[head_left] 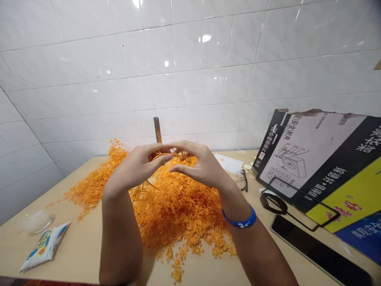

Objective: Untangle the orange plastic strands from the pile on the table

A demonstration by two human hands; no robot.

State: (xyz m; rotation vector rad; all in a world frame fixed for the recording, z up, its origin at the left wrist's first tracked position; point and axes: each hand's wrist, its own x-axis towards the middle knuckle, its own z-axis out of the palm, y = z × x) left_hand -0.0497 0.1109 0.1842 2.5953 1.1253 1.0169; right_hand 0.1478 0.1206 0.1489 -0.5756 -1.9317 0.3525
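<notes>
Both my hands meet above a heap of orange plastic flower sprigs (181,214) on the table. Between my left hand (135,167) and my right hand (201,163) runs a thin orange flower stem (163,153). My left fingers are closed round one end of it, thumb pointing right. At the other end my right fingers curve over the stem and its small orange florets, with the thumb below; the exact grip is partly hidden. A blue wristband (242,219) circles my right wrist.
A second orange pile (95,182) lies at left. Nearby are a white packet (46,246) and a clear round container (36,221). At right are glasses (244,180), a phone (318,250), a black wrist device (274,202) and a large printed box (321,159). A brown upright strip (157,129) stands behind my hands.
</notes>
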